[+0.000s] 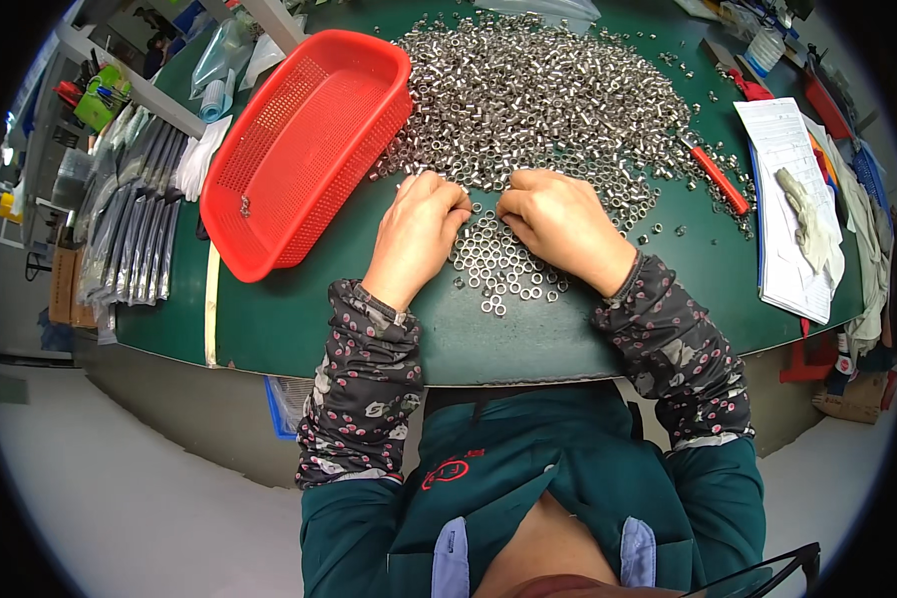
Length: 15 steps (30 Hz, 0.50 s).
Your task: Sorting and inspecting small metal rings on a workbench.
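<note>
A large heap of small silvery metal rings [548, 90] covers the far middle of the table. A thinner layer of loose rings [493, 249] lies nearer to me, between and below my hands. My left hand [421, 224] is at the left edge of this layer, its fingers curled in and pressed together. Opposite it, my right hand [558, 214] bends over the rings with thumb and fingers drawn together. Both sets of fingertips point down at the rings, and whatever they pinch is hidden or too small to make out.
A red perforated basket [309, 149] stands tilted at the left, a few metal pieces inside. On the right lie a red-handled tool [718, 179], paper sheets [782, 219] and a whitish glove [805, 214]. Wrapped dark packets [135, 229] are stacked beyond the table's left side.
</note>
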Tool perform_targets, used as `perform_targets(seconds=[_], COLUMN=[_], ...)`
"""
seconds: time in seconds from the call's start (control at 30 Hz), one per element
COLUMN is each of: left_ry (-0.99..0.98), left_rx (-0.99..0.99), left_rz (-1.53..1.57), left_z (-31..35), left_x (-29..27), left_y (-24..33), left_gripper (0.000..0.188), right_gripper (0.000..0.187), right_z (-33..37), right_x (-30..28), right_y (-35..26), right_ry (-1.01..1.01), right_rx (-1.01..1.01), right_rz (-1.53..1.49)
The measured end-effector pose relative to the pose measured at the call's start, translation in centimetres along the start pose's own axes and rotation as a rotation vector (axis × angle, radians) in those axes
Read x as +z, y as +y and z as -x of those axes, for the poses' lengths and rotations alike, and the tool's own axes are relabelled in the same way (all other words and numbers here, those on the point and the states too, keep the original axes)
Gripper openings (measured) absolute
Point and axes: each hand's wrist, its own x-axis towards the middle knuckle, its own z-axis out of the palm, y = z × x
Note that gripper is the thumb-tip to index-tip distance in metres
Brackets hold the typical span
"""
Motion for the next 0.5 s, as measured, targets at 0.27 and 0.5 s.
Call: perform_targets(seconds=[0.27, 0.5], left_ry=[-0.044, -0.162], left_rx=[-0.085, -0.016], left_rz=[0.132, 0.115], left_z=[0.1, 0.2], left_x=[-1.1, -1.3], left_y=[0.1, 0.2], left_gripper=[0.01, 0.01], right_gripper=[0.006, 0.007], right_z=[0.1, 0.1], right_x=[-0.9, -0.6], right_y=[-1.0, -1.2], right_ry=[-0.063, -0.081], right_rx=[0.026, -0.003], right_rz=[-0.116, -0.073])
